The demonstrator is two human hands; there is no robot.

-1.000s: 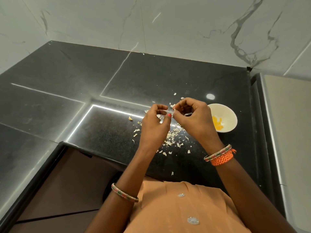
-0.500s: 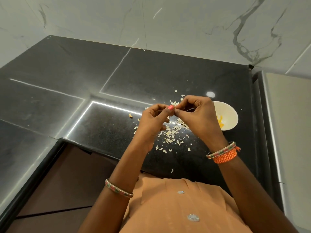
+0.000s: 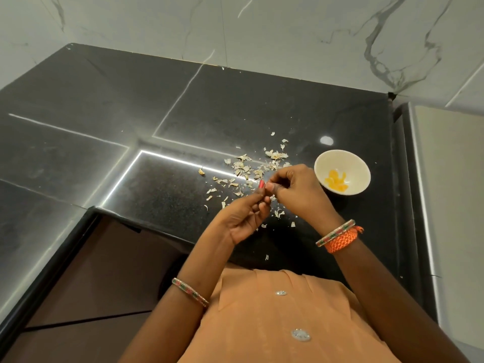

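Head view: I see the left hand (image 3: 243, 218) and right hand (image 3: 296, 189) pinching one small piece with curled fingertips. The piece is hidden between them, above pale papery peel scraps (image 3: 242, 167) on the black stone counter (image 3: 183, 113). If the grip slips, the piece may vanish among those scraps — missing the round white bowl (image 3: 359, 163).

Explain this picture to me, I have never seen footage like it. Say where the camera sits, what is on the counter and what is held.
No machine here: a person wears one wide camera on the head, looking down at their own hands. The left hand and right hand meet above a black counter, and their fingers pinch a small item between them, too hidden to identify. Pale dry peelings lie scattered on the counter under and beyond the hands. To the right stands a white bowl holding a few yellow pieces. Orange clothing fills the bottom edge.
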